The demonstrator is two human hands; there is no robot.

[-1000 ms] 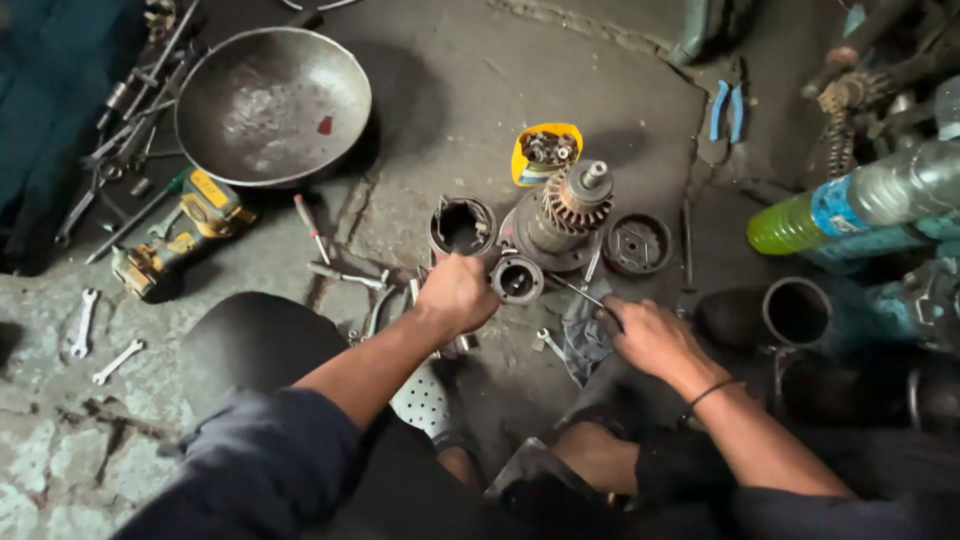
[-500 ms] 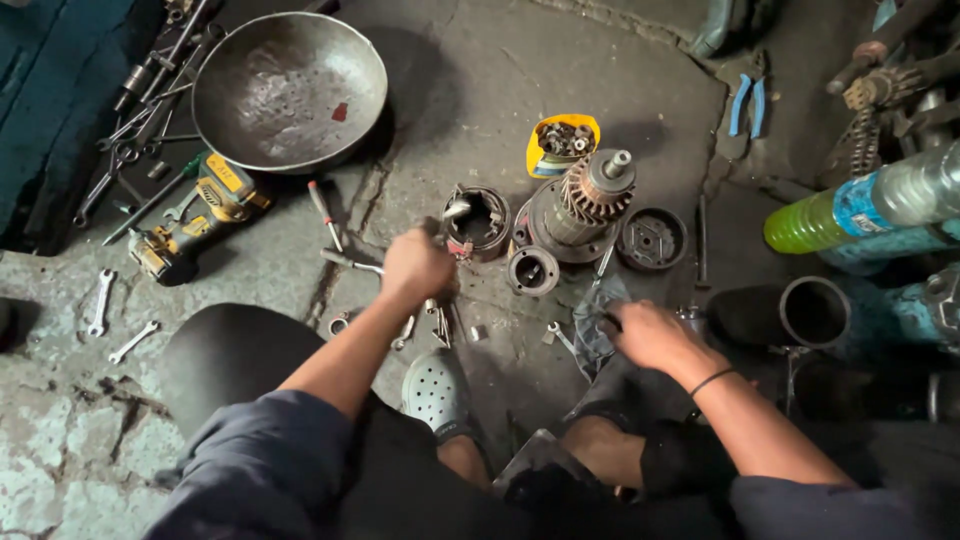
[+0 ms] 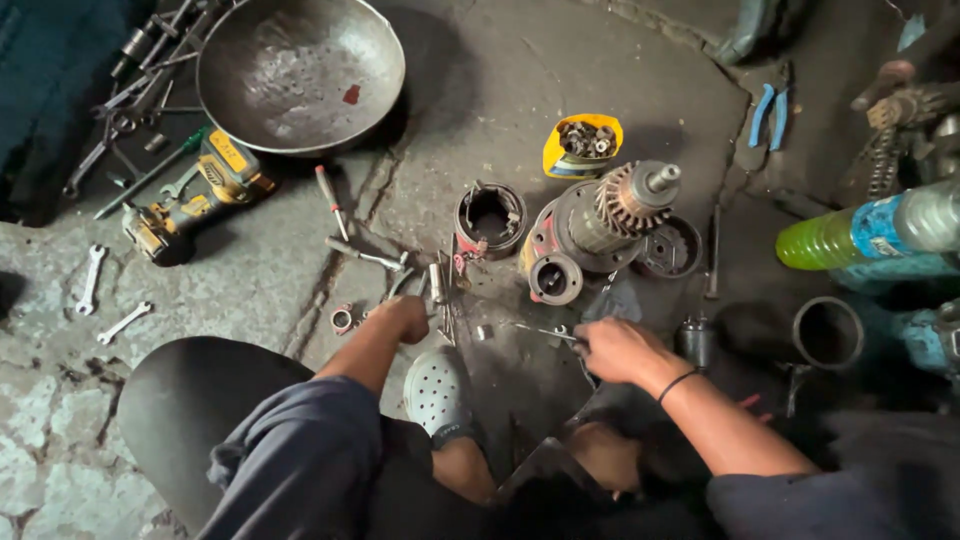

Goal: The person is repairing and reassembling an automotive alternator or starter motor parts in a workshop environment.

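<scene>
Person squatting on concrete floor (image 3: 620, 80), white perforated clog (image 3: 437, 388) between the knees. Left hand (image 3: 403, 317) is down at the floor just above the clog, fingers curled over small parts near a metal ring (image 3: 342, 320); can't tell what, if anything, the grip holds. Right hand (image 3: 618, 349), black band on the wrist, grip clenched on a thin metal tool (image 3: 535, 329) whose shaft points left, low over the floor. Just beyond the hands: motor armature with copper windings (image 3: 600, 222) lying tilted, round bearing housing (image 3: 554, 278) touching its near end, open cylindrical casing (image 3: 490, 217) just left of it, dark round end cover (image 3: 670, 247) to its right. Screwdriver with red handle (image 3: 331, 200) and a steel wrench (image 3: 364, 253) lie left of the casing. Farther out: yellow container of small parts (image 3: 584, 143), yellow cordless drill (image 3: 195, 195), two small spanners (image 3: 105, 298) far left, big metal bowl (image 3: 300, 70) at top, blue-handled pliers (image 3: 768, 112) and a green bottle (image 3: 860, 232) at right.
</scene>
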